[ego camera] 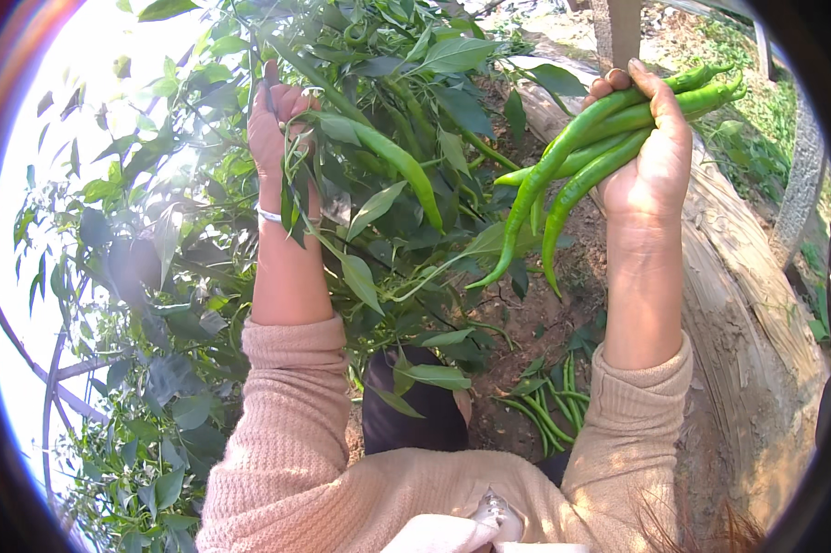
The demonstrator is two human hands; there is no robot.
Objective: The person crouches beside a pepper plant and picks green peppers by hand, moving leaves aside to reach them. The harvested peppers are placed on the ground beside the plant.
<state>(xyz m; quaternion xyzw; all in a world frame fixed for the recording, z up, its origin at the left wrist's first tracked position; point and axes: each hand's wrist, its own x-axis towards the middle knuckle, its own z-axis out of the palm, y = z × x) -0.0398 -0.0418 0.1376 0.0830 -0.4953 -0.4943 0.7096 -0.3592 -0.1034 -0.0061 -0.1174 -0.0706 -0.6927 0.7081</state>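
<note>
My right hand (pixel 647 148), raised at the upper right, is closed around a bunch of long green chili peppers (pixel 588 148). Their stalk ends stick out past the thumb, and the curved tips hang to the left. Among the leaves of the pepper plant (pixel 388 62), my left hand (pixel 281 128) has its fingers curled around a thin stem. A single long green pepper (pixel 398 155) extends rightward from beside those fingers; its stalk end is partly hidden by a leaf. Whether the fingers also pinch that stalk is unclear.
Several picked green peppers (pixel 550 411) lie on the soil below my right forearm. Wrinkled plastic sheeting (pixel 740 276) runs down the right side. A post (pixel 616 34) stands at the top, and another post (pixel 799 173) at the right. Dense foliage fills the left, under strong glare.
</note>
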